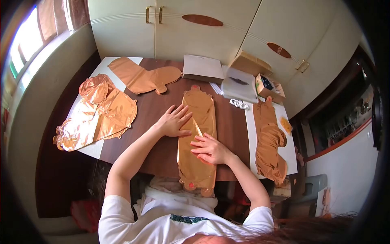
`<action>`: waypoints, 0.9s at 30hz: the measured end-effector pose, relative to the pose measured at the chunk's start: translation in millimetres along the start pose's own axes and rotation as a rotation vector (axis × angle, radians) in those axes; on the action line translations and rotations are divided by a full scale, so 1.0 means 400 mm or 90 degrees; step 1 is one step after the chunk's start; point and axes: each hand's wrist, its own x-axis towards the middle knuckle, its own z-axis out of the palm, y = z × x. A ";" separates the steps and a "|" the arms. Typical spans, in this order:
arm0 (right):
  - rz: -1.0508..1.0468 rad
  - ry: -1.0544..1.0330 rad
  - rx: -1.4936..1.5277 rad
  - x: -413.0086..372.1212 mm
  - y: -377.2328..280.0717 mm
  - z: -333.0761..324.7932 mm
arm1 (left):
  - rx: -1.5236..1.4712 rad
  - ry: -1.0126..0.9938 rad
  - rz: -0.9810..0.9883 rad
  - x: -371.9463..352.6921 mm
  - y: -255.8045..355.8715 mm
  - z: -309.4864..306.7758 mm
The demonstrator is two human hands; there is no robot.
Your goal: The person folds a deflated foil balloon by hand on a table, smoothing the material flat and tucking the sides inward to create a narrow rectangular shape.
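Observation:
A flat, copper-gold foil balloon (198,110) lies lengthwise in front of me, its lower end reaching over the near table edge. Small tabs and reddish spots show at both of its ends. My left hand (174,121) rests flat on its left side, fingers spread. Lower down, my right hand (210,149) lies on the right part of the foil with its fingers stretched out. A bright crease runs slantwise between the two hands. Neither hand appears to grip anything.
On the brown and white table (156,142), shiny foil balloons (109,114) are piled at left. Another foil balloon (142,76) lies at the back, and a crumpled one (269,136) at right. A white box (202,68), clear bags (239,86), white rings (239,104) and a small carton (271,90) sit behind.

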 end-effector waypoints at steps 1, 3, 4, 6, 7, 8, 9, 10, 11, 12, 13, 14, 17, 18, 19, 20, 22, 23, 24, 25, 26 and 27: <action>0.004 0.004 0.011 -0.001 0.003 0.003 | -0.005 0.001 -0.004 0.000 0.001 0.002; 0.010 0.014 0.029 -0.004 0.006 0.010 | -0.011 0.003 -0.008 0.002 0.001 0.003; 0.011 0.018 0.035 -0.005 0.008 0.011 | -0.023 0.001 -0.009 0.000 0.001 0.003; 0.011 0.024 0.045 -0.004 0.013 0.010 | -0.047 0.002 -0.011 -0.003 -0.001 0.001; 0.012 0.027 0.052 -0.006 0.016 0.013 | -0.052 -0.012 -0.010 -0.007 0.002 -0.003; 0.012 0.030 0.059 -0.007 0.019 0.014 | -0.056 -0.026 -0.009 -0.012 0.006 -0.008; 0.012 0.031 0.059 -0.008 0.020 0.015 | -0.061 -0.041 -0.008 -0.020 0.012 -0.014; 0.012 0.032 0.060 -0.008 0.019 0.015 | -0.067 -0.056 0.004 -0.029 0.018 -0.018; 0.011 0.034 0.061 -0.007 0.018 0.015 | -0.072 -0.071 0.015 -0.039 0.022 -0.025; 0.013 0.032 0.062 -0.007 0.018 0.015 | -0.076 -0.086 0.027 -0.049 0.027 -0.031; 0.015 0.031 0.063 -0.007 0.018 0.015 | -0.084 -0.094 0.036 -0.059 0.031 -0.036; 0.017 0.031 0.064 -0.007 0.018 0.016 | -0.092 -0.103 0.045 -0.069 0.036 -0.040; 0.011 0.037 0.054 -0.008 0.017 0.015 | -0.106 -0.111 0.075 -0.097 0.049 -0.053; 0.012 0.037 0.053 -0.008 0.017 0.015 | -0.109 -0.111 0.085 -0.104 0.052 -0.056; 0.012 0.037 0.053 -0.008 0.016 0.015 | -0.096 -0.105 0.092 -0.109 0.056 -0.059; 0.012 0.038 0.053 -0.009 0.016 0.016 | -0.083 -0.100 0.099 -0.113 0.059 -0.061; 0.013 0.041 0.054 -0.009 0.018 0.020 | -0.069 -0.098 0.108 -0.118 0.060 -0.063; 0.013 0.042 0.053 -0.009 0.018 0.020 | -0.068 -0.100 0.111 -0.119 0.059 -0.064; 0.012 0.043 0.053 -0.009 0.018 0.020 | -0.068 -0.102 0.113 -0.118 0.059 -0.065; 0.012 0.043 0.054 -0.010 0.018 0.020 | -0.066 -0.100 0.112 -0.119 0.062 -0.069; 0.011 0.043 0.053 -0.010 0.018 0.019 | -0.063 -0.096 0.111 -0.119 0.066 -0.076; 0.011 0.044 0.053 -0.010 0.018 0.020 | -0.060 -0.093 0.109 -0.118 0.069 -0.081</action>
